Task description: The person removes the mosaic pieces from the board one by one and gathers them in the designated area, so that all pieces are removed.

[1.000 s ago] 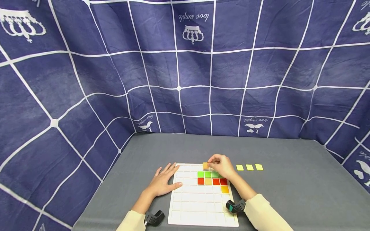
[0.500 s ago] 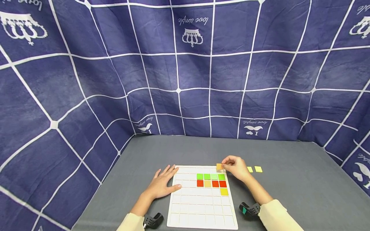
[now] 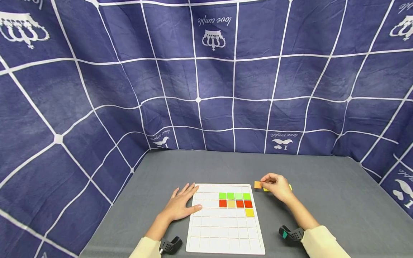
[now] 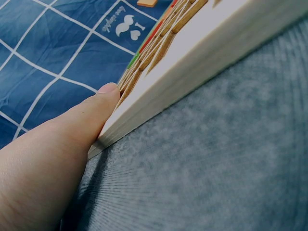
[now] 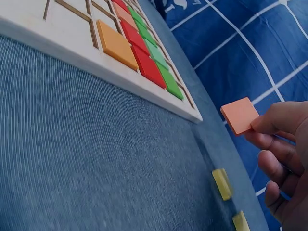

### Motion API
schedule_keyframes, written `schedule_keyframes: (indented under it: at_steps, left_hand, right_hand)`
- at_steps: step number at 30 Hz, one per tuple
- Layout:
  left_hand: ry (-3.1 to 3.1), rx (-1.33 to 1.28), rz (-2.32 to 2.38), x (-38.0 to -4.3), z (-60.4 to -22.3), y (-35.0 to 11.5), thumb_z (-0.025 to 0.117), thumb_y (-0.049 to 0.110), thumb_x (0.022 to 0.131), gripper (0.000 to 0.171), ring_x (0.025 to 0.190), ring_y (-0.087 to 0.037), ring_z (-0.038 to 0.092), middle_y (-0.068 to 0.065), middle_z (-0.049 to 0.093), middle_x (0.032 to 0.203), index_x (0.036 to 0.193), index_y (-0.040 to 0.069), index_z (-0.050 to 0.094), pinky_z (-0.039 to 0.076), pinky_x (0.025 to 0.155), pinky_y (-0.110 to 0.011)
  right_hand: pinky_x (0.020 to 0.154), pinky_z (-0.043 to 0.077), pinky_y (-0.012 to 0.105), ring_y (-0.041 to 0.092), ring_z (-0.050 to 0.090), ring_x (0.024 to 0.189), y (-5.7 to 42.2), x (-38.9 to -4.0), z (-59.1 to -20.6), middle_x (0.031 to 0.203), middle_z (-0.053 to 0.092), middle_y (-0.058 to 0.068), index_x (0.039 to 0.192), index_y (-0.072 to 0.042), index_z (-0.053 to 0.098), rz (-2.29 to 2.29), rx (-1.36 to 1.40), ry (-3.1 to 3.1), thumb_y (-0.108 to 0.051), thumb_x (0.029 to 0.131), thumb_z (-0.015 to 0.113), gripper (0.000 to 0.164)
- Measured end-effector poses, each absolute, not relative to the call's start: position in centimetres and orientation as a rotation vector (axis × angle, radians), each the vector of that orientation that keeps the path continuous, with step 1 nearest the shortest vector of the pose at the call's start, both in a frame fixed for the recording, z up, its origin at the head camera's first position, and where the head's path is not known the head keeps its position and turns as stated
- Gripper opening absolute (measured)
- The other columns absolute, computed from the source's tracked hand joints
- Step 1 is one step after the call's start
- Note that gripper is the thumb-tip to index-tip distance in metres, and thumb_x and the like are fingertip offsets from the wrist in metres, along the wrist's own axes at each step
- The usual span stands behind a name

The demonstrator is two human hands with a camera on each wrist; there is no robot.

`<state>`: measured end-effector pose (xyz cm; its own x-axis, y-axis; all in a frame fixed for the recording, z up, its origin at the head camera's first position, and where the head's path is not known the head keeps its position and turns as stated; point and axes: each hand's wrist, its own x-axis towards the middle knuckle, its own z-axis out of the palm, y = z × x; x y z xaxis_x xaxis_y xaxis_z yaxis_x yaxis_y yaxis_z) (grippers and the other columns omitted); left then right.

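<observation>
In the head view the right hand (image 3: 277,187) pinches an orange tile (image 3: 257,185) between thumb and fingers, just off the far right corner of the white board (image 3: 209,233). The tile is nearer the far edge of the grey bench (image 3: 167,161) than the near side. That view leaves the tile's height unclear; the right wrist view shows it tilted and lifted off the bench, with the other fingers curled below.

The left hand (image 3: 181,205) lies with fingers spread, holding nothing, its thumb over the board's left edge. The left wrist view shows what the head view cannot: the thumb resting against the board's thick side.

From the head, the right hand mostly hides the yellow tiles; the right wrist view brings out two yellow tiles (image 5: 222,184) on the bench, partly cut off at the bottom of the frame.

On the board, toward its right edge, are four green tiles (image 3: 230,196) in a row, then three red tiles (image 3: 248,204) and a pale orange tile (image 3: 231,203), then one yellow-orange tile (image 3: 250,212) nearest the person.
</observation>
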<state>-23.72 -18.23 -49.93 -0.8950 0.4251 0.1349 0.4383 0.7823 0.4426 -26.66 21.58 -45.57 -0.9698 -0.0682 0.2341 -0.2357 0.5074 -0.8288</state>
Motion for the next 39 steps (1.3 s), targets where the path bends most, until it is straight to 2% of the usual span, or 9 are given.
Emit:
schedule_keyframes:
  at_steps: [30,39]
  left_hand:
    - [-2.935,-0.707,-0.735,-23.7,-50.0,-18.2,0.058,0.061,0.087,0.08,0.145,-0.027,0.023,-0.005,0.032,0.157,0.152,0.018,0.038,0.008,0.113,-0.059]
    - [-2.93,-0.709,-0.722,-23.8,-50.0,-18.2,0.057,0.061,0.088,0.079,0.145,-0.027,0.023,-0.005,0.033,0.156,0.152,0.018,0.039,0.008,0.112,-0.059]
  right_hand:
    - [0.053,0.044,0.022,0.006,0.056,0.061,26.5,-25.8,-45.5,0.076,0.069,0.01,0.087,0.004,0.069,1.424,0.233,-2.561,-0.001,0.083,0.073,0.007]
    - [0.052,0.043,0.022,0.004,0.054,0.059,27.9,-25.6,-45.3,0.073,0.068,0.006,0.087,0.005,0.069,1.379,0.225,-2.553,0.001,0.082,0.072,0.007]
